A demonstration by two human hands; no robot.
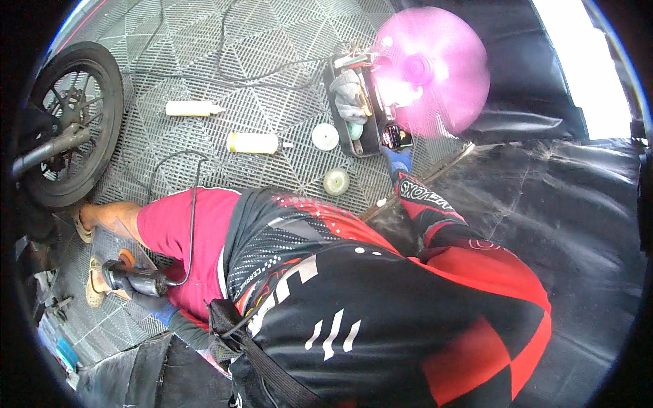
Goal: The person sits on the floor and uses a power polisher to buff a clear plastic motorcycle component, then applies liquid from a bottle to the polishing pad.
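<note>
My left hand (148, 298), in a grey and blue glove, grips a black corded polisher (137, 279) with an orange pad at the lower left. Near the top centre, my right hand (399, 159), in a blue glove, is against the lower edge of a small black object (397, 136) beside a black tool tray (341, 133). Its fingers are partly hidden, so its grip is unclear. A grey cloth (349, 92) and small tools lie in the tray. Left of it, two pale squeeze bottles (189, 108) (253, 143) lie on their sides, near two round pads (325, 136) (336, 181).
A motorcycle wheel (109, 127) stands at the left. Black cables (224, 76) cross the grey grid floor (285, 30). A large round pink object (459, 66) is beside the tray, glaring with light. Black sheeting (576, 214) covers the right side. My legs extend towards the wheel.
</note>
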